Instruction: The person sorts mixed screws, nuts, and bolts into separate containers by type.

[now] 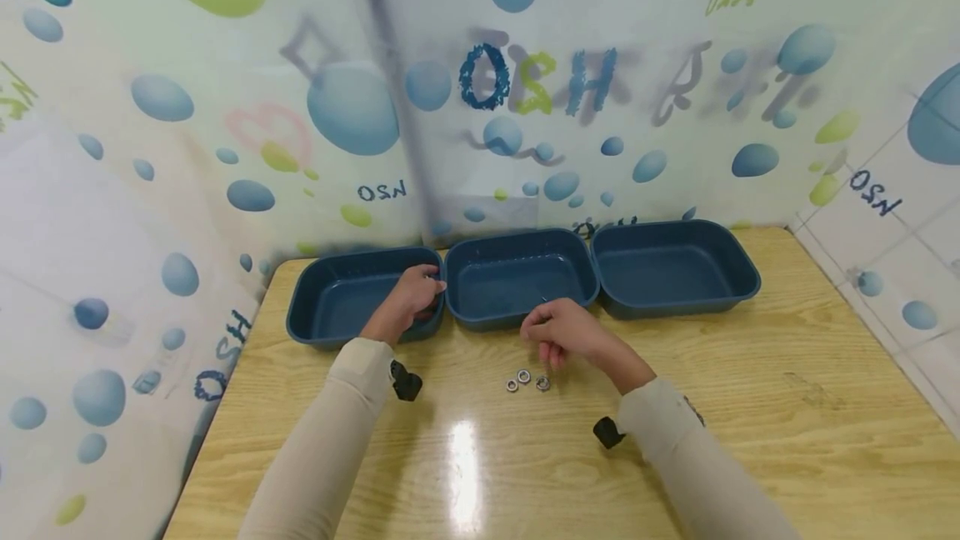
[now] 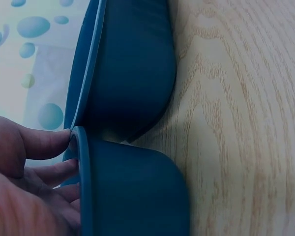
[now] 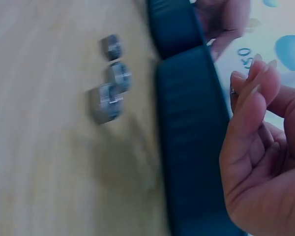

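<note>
My left hand (image 1: 414, 294) is at the right end of the left blue plastic bin (image 1: 307, 319). In the left wrist view the thumb lies on that bin's rim (image 2: 83, 172) and the other fingers reach inside, pinching its wall. Over the front edge of the middle blue bin (image 1: 480, 325), my right hand (image 1: 567, 332) pinches a small metal piece (image 3: 232, 92). Fingertips cover most of the piece, so its kind cannot be told. Three metal hex nuts lie on the table just below the right hand: one nut (image 1: 512, 386), another nut (image 1: 524, 376) and a third nut (image 1: 542, 383).
A third blue bin (image 1: 678, 307) stands at the right of the row, touching the middle one. All three bins stand along the back of the wooden table (image 1: 525, 473), against a patterned cloth wall (image 1: 480, 173). Black wrist cameras sit at both cuffs.
</note>
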Tool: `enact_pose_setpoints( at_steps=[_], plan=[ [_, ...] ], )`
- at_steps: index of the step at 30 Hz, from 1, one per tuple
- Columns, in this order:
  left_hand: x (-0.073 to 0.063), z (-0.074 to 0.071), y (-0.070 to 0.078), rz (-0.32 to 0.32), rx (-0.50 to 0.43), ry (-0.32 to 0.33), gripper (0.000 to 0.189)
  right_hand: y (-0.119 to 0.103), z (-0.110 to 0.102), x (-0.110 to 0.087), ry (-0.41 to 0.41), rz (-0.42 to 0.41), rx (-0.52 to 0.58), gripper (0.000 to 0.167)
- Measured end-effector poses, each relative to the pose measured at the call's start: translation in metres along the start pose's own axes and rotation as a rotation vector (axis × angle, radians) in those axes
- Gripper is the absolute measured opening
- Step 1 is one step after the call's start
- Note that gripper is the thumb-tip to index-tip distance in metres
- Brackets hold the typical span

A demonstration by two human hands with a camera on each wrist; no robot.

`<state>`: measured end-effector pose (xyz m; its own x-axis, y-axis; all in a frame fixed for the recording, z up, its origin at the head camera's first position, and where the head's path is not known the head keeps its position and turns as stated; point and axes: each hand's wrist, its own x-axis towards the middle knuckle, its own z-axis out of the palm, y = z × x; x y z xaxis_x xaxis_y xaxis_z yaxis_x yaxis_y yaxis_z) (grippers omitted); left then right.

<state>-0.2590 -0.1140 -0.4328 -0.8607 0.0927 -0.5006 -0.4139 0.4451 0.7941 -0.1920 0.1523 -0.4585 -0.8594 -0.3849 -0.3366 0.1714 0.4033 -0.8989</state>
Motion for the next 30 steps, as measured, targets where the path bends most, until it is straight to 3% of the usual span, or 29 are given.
enact_pose_setpoints(
  at_steps=[6,11,19,25,30],
  plan=[
    [0.000,-0.001,0.001,0.004,0.013,-0.008,0.054,-0.022,-0.011,0.003,0.049,-0.009,0.114,0.031],
    [0.001,0.000,0.001,0.007,0.015,-0.010,0.055,-0.024,-0.020,0.011,0.122,-0.028,0.210,0.038],
    [0.002,-0.001,0.004,-0.009,0.013,-0.005,0.054,-0.030,-0.023,0.020,0.236,0.007,0.345,0.029],
    [0.002,-0.002,0.004,-0.003,0.015,-0.009,0.054,-0.032,-0.023,0.024,0.239,-0.014,0.370,0.030],
    [0.000,-0.002,0.004,-0.005,0.020,-0.011,0.054,-0.029,-0.023,0.025,0.237,0.015,0.357,0.035]
  ],
)
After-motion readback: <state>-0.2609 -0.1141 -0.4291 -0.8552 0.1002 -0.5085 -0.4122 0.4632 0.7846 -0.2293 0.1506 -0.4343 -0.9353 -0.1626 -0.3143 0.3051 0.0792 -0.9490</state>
